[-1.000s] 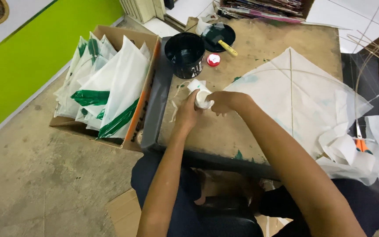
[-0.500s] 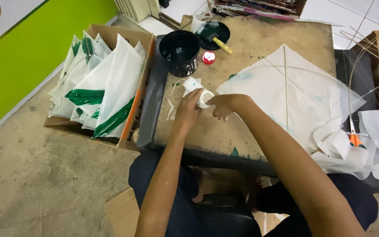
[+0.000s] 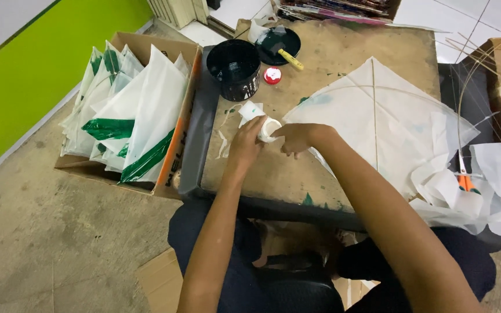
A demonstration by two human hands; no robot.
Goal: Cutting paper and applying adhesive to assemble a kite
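My left hand (image 3: 244, 142) and my right hand (image 3: 297, 137) meet over the low wooden table (image 3: 343, 52), both gripping a small white roll of tape (image 3: 269, 128). A crumpled white strip of paper (image 3: 249, 110) sticks up from the roll toward the black pot. Just right of my hands lies a white paper kite (image 3: 378, 116) with thin bamboo spars, flat on the table. My right fingers touch the kite's left corner.
A black pot (image 3: 234, 69), a black lid with a yellow-handled brush (image 3: 280, 45) and a small red cap (image 3: 272, 75) stand at the table's back. A cardboard box of white and green kites (image 3: 129, 110) sits left. Paper scraps and an orange-handled tool (image 3: 465, 182) lie right.
My hands stayed together on the tape roll and turned it slightly. The camera view shifted a little; nothing else on the table moved.
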